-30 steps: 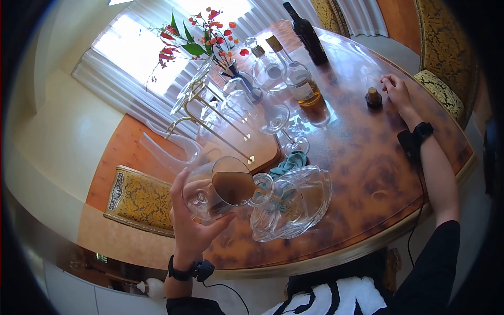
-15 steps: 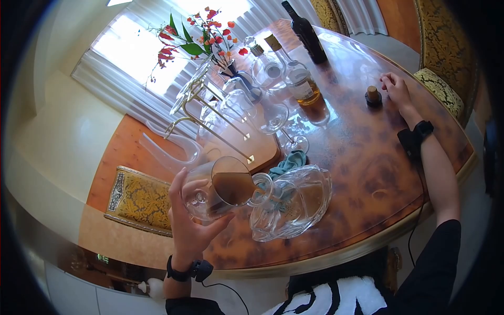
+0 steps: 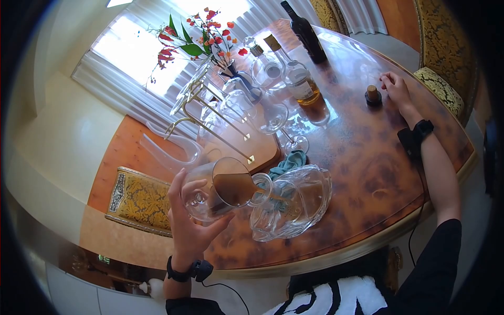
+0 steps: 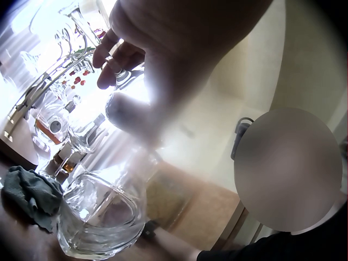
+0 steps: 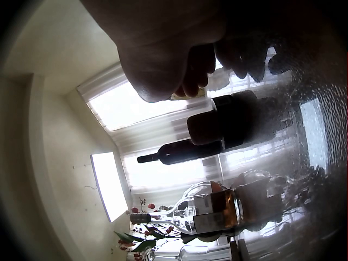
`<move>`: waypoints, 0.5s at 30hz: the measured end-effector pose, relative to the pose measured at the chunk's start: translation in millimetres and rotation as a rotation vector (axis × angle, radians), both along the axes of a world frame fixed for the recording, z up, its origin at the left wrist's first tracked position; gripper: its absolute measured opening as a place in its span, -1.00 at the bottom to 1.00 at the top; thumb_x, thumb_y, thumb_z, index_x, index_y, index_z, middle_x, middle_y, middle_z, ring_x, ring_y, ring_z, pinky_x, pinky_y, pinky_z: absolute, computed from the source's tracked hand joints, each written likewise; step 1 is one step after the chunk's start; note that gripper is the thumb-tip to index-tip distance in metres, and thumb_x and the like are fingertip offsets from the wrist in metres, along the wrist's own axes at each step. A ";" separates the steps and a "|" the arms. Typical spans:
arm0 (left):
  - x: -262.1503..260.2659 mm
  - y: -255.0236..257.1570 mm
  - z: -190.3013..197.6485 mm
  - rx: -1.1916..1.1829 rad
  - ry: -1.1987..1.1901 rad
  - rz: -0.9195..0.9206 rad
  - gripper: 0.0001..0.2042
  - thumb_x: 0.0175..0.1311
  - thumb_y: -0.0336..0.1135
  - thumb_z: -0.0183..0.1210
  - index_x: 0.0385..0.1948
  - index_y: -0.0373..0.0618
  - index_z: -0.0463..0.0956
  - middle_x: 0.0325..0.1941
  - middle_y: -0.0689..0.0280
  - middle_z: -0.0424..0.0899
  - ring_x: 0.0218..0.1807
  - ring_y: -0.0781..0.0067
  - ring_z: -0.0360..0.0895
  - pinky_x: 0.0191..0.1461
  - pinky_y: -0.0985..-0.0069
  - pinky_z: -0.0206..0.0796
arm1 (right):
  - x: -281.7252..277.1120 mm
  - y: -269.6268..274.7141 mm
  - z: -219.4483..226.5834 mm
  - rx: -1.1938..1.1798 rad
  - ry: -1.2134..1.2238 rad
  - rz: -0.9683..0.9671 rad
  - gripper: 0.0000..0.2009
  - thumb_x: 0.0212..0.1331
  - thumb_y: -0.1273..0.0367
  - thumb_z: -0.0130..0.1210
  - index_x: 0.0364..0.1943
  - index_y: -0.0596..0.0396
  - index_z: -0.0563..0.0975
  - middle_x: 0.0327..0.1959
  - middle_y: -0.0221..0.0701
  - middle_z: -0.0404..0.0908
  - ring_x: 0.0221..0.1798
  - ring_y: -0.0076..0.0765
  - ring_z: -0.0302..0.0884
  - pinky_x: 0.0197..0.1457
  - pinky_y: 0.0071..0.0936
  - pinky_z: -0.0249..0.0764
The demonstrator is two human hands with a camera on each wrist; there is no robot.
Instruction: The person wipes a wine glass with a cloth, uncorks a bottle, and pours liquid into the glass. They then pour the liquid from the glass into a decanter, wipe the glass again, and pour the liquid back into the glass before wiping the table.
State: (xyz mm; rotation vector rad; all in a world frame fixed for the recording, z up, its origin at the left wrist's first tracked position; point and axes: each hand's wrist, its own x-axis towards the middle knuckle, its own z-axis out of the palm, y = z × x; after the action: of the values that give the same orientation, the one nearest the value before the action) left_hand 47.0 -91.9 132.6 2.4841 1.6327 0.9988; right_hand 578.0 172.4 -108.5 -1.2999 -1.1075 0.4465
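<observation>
My left hand (image 3: 193,231) holds a tilted, stemmed wine glass (image 3: 231,184) with brown liquid in it. The glass's rim is right at the round mouth of a cut-glass decanter (image 3: 294,218), and a brown stream runs into the neck. In the left wrist view, fingers (image 4: 103,57) curl around the glass's stem, and the decanter stands below. Over at the table's right side, my right hand (image 3: 397,92) rests on the surface with loosely curled fingers, holding nothing. Beside it stands a dark stopper with a cork (image 3: 373,97).
A teal cloth (image 3: 289,164) lies behind the decanter. Beyond are a brass glass rack (image 3: 197,100), a wine glass lying tipped (image 3: 275,121), a corked bottle of amber liquid (image 3: 304,89), a dark wine bottle (image 3: 307,37) and a flower vase (image 3: 247,86). A curved clear vessel (image 3: 173,149) stands left.
The brown stream now reaches further into the decanter's neck, and the liquid in the glass has shifted toward the rim. My right hand has stayed in place.
</observation>
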 end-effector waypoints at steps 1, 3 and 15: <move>-1.0 0.4 -0.4 0.005 0.007 -0.003 0.06 -0.17 -0.25 0.59 0.45 -0.16 0.08 0.14 0.18 0.56 0.20 0.31 0.49 0.34 0.32 0.26 | 0.2 0.4 -0.3 -0.001 -0.002 0.000 -0.69 0.38 0.20 0.11 -0.24 0.22 0.64 -0.40 -0.40 0.68 -0.35 -0.53 0.61 -0.14 -0.52 0.51; -1.5 0.7 -0.4 0.011 0.015 -0.006 0.07 -0.17 -0.25 0.59 0.45 -0.16 0.08 0.14 0.18 0.56 0.19 0.31 0.49 0.33 0.33 0.27 | -0.6 -0.3 -0.4 0.004 -0.008 -0.004 -0.69 0.38 0.20 0.11 -0.24 0.22 0.64 -0.40 -0.40 0.68 -0.35 -0.53 0.61 -0.14 -0.52 0.51; -1.3 0.3 -0.1 0.003 0.009 -0.007 0.07 -0.16 -0.24 0.60 0.46 -0.15 0.06 0.16 0.16 0.55 0.21 0.29 0.50 0.35 0.32 0.28 | -2.2 -2.7 1.7 0.007 -0.014 0.004 -0.71 0.38 0.22 0.10 -0.23 0.21 0.64 -0.40 -0.40 0.68 -0.34 -0.52 0.61 -0.13 -0.52 0.52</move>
State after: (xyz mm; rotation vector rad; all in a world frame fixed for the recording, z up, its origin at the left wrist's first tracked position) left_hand 45.8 -91.7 132.5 2.4982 1.6251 0.9911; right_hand 575.8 169.7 -106.8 -1.2959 -1.1226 0.4369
